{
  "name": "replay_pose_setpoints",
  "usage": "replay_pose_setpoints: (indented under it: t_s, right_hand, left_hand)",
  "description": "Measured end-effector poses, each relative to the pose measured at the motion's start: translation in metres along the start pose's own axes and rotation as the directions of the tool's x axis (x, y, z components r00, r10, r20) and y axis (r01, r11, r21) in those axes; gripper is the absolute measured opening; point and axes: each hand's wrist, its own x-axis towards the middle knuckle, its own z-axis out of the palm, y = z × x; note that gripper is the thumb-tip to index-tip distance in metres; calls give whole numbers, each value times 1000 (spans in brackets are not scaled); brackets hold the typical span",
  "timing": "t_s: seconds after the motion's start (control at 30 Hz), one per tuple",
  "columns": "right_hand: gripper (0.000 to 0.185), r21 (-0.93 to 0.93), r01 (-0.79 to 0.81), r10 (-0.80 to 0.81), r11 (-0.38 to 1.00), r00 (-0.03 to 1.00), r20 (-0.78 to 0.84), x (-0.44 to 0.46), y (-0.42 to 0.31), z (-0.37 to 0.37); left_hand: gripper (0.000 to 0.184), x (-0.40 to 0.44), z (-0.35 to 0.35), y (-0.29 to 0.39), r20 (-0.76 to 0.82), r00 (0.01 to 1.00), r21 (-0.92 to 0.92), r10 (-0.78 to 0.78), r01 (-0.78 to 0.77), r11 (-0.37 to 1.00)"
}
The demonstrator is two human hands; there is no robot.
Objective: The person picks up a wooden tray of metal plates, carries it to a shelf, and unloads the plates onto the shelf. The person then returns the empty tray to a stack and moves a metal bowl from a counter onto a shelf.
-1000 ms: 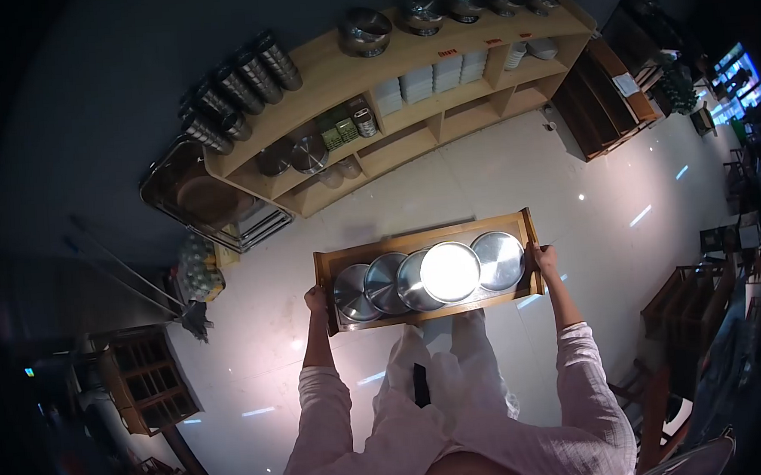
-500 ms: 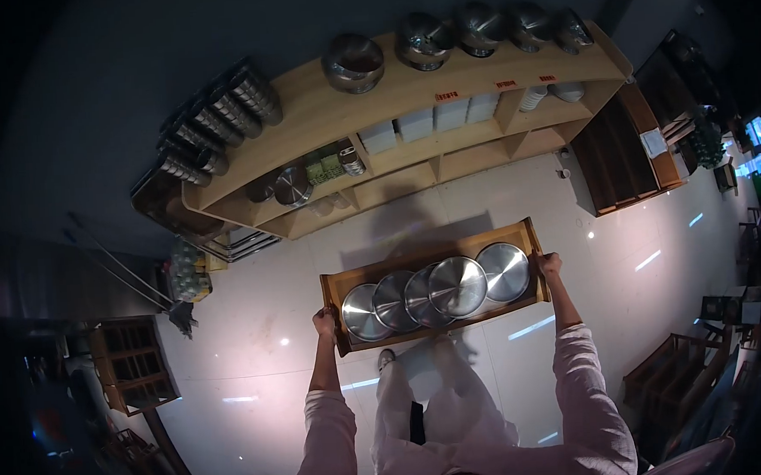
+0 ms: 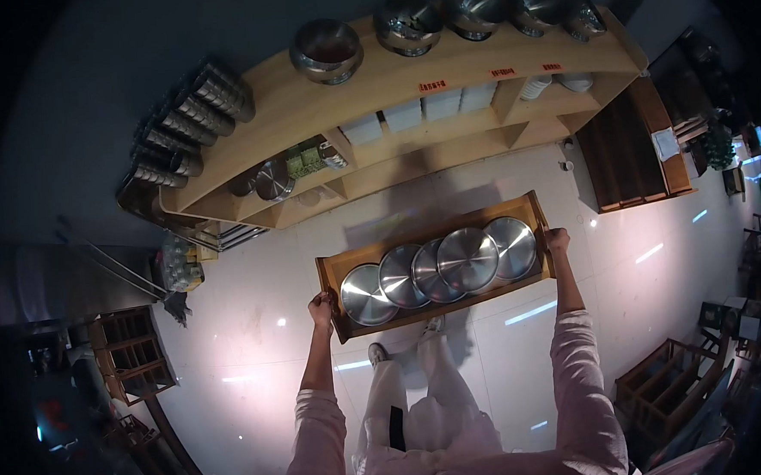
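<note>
Between my hands I carry a long wooden tray (image 3: 383,325) above the floor, tilted so its right end sits higher in view. My left hand (image 3: 321,309) is closed around the tray's left end. At the other end, my right hand (image 3: 557,240) grips in the same way. Several round, shiny metal lids or plates lie in a row inside; one metal disc (image 3: 468,260) overlaps its neighbours, and another metal disc (image 3: 367,295) lies at the left. Whether they are lids or shallow plates I cannot tell.
Ahead stands a pale wooden shelf (image 3: 339,111) with a metal bowl (image 3: 326,51) and stacked metal cups (image 3: 223,92) on top. At right is a dark brown cabinet (image 3: 626,151). Wooden chairs (image 3: 668,381) stand lower right, a wooden rack (image 3: 131,354) at left. Bottles (image 3: 180,263) sit by the shelf's left end.
The shelf has come nearer and looks larger as I step forward. The tray is slightly higher in view, with both hands still gripping its ends. My feet have shifted.
</note>
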Motion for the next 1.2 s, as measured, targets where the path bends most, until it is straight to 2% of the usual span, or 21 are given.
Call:
replay_pose_setpoints:
  t_s: [0.1, 0.17, 0.3, 0.37, 0.4, 0.43, 0.47, 0.5, 0.53, 0.57, 0.63, 0.7, 0.77, 0.83, 0.93, 1.0, 1.03, 1.1, 1.13, 1.17, 1.2]
  right_hand:
    - [38, -71, -42, 46, 997, 998, 51, -9, -3, -10]
    - [36, -27, -4, 4, 1000, 1000, 8, -17, -8, -9]
    - [34, -49, -71, 73, 996, 996, 43, -26, -27, -18]
    - [33, -60, -71, 75, 996, 995, 65, -30, -31, -17]
    - [30, -53, -3, 4, 999, 1000, 20, -32, -32, -14]
    - [28, -47, 64, -66, 997, 997, -27, -37, -38, -16]
    - [28, -46, 65, -66, 997, 997, -30, -42, -44, -18]
    - [27, 7, 163, -162, 987, 983, -91, -56, -61, -27]
    - [27, 53, 259, -248, 964, 956, -158, -72, -74, -30]
    - [26, 59, 239, -229, 969, 962, -149, -84, -81, -26]
    - [26, 51, 327, -314, 944, 934, -173, -121, -104, -30]
    - [27, 173, 248, -240, 953, 968, -67, -147, -111, -14]
    - [29, 208, 186, -171, 960, 981, -89, -179, -118, 3]
    - [33, 137, 151, -136, 979, 984, -116, -196, -114, 20]
    - [33, 37, 33, -31, 999, 998, -47, -220, -107, 38]
    - [32, 70, 14, -6, 997, 993, -115, -227, -98, 53]
    - [31, 97, 17, -1, 995, 987, -163, -233, -94, 60]
    - [29, 167, -109, 131, 980, 983, -131, -238, -86, 70]
    - [28, 234, -209, 232, 949, 970, -77, -236, -85, 73]
    - [28, 234, -202, 229, 951, 969, -95, -236, -85, 79]
    - [26, 233, -240, 281, 943, 946, -162, -238, -78, 93]
  left_hand:
    - [14, -7, -1, 1, 22, 999, 65, -32, 31, 997]
    - [15, -7, -2, -5, 3, 1000, 28, -10, 10, 1000]
    - [15, -4, -3, -7, 24, 1000, 26, 6, -6, 1000]
    - [15, -2, -3, -3, -3, 999, 168, 39, -38, 985]
    - [15, -24, 12, 21, -129, 972, 434, 197, -123, 892]
    - [15, -23, 17, 21, -130, 972, 433, 197, -123, 893]
    - [18, -21, 20, 22, -108, 871, 588, 479, -333, 737]
    - [23, -21, 24, 24, -33, 699, 717, 714, -482, 504]
    - [26, -31, 29, 39, 33, 736, 649, 676, -530, 545]
    - [30, -41, 36, 57, 106, 762, 575, 639, -571, 586]
    - [25, -40, 57, 62, 187, 673, 465, 715, -702, 539]
    - [23, -63, 86, 90, 347, 756, 388, 555, -654, 649]
    - [20, -50, 121, 80, 493, 569, 315, 659, -822, 474]
    - [19, -53, 155, 81, 641, 572, 273, 512, -793, 544]
    - [20, -32, 206, 56, 748, 450, 135, 488, -823, 552]
    - [23, -30, 228, 53, 877, 297, 110, 378, -890, 442]
    - [23, -36, 232, 55, 889, 277, 97, 365, -892, 441]
    - [25, -41, 244, 57, 955, 231, 183, 185, -952, 245]
    - [27, -41, 248, 56, 960, 127, 91, 250, -985, 149]
    - [27, -41, 253, 55, 959, 112, 75, 260, -986, 148]
    - [27, -43, 256, 57, 960, 170, 127, 221, -973, 193]
